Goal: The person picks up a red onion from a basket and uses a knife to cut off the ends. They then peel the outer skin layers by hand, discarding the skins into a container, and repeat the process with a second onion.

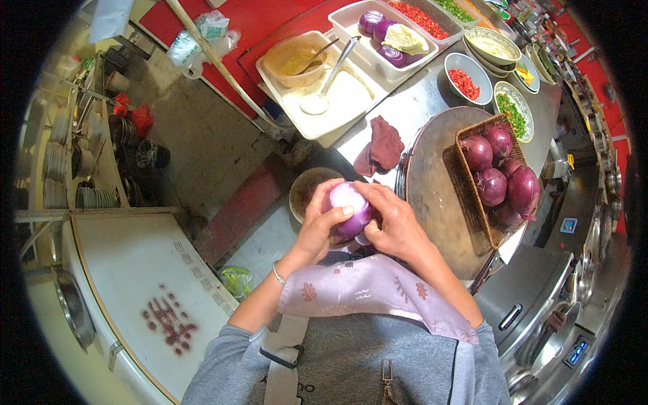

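Between my two hands is a red onion (353,217), its pale cut end facing up and purple layers showing on its side. My left hand (320,217) wraps its left side, with the thumb across the front near the cut face. From the right, my right hand (392,215) grips it, fingertips on the upper edge and thumb lower down. Behind and below the hands is a round bowl or bin (306,190), partly hidden. To the right, a wicker basket (468,187) of several unpeeled red onions (491,186) rests on a round wooden chopping block (430,167).
A dark red cloth (382,144) lies on the steel counter beyond my hands. A white tray (324,132) holds a tub and a ladle. Further back, a plastic container (349,30) holds peeled onions. Bowls of chopped red pepper (463,83) and green pieces (511,114) stand right. A knife (486,273) lies by the block.
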### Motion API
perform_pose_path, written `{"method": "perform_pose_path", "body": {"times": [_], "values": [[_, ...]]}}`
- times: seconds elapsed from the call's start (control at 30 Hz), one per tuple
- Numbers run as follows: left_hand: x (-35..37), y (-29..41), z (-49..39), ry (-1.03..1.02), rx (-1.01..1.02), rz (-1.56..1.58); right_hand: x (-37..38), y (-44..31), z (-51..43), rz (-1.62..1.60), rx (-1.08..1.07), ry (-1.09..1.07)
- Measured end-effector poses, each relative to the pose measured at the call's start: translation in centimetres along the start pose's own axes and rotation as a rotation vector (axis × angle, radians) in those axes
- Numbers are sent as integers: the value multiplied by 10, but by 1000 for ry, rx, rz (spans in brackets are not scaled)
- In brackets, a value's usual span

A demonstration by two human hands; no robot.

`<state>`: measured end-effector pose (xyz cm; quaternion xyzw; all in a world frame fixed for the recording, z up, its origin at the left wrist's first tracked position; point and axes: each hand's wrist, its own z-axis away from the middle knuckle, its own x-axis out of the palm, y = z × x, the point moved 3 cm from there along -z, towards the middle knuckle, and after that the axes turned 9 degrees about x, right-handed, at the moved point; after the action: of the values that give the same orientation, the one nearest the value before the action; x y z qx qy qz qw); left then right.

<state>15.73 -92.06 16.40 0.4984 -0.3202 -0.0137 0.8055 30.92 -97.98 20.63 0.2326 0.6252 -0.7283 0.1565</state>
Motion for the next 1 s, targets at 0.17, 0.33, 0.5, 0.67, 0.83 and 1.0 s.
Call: {"method": "perform_pose_path", "body": {"times": [0.17,0.33,0.5,0.67,0.83,1.0], "values": [[-4,1,1,-19,-33,-89,8,8,2,14,108,-32],[-10,0,7,-52,-80,-49,12,9,7,33,24,-3],[-16,2,6,-97,-54,-42,11,5,5,-7,-28,5],[-20,12,7,-156,-69,-31,9,8,2,-39,16,-77],[-12,21,1,-100,-27,-29,13,14,-5,-86,19,-24],[13,-3,-14,345,127,112,22,12,-19,-28,53,268]]}}
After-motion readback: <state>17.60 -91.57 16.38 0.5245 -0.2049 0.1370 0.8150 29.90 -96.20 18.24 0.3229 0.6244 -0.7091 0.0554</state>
